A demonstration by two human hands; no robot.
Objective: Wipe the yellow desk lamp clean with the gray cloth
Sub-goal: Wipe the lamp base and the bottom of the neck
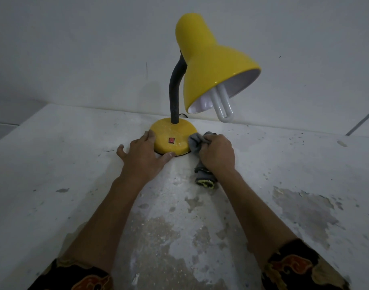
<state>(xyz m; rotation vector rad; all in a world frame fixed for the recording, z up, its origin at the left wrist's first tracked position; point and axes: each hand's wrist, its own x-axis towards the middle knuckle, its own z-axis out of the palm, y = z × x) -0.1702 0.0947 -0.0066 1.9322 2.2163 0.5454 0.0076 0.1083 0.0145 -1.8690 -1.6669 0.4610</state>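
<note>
At the back of the worktop (284,185), close to the wall (75,49): yellow desk lamp (210,65) with the cloth at its base

The lamp looked light and top-heavy to me, with the glossy shade (217,49) hanging out front on a bendy black gooseneck (173,88). I'd guess it tipped or slid easily, so the round base (175,130) was the sane place to steady it. Left hand (144,155) lay flat, fingers spread against the base's left edge, thumb along the front rim, gripping nothing. Right hand (217,153) was bunched tight round the gray cloth (195,143), soft and wadded, pressing it on the base's right side. The bare bulb (223,105) poking out of the shade looked fragile and hung right above that hand. Red switch (171,140) on the base, black cord (182,115) behind it.
</note>
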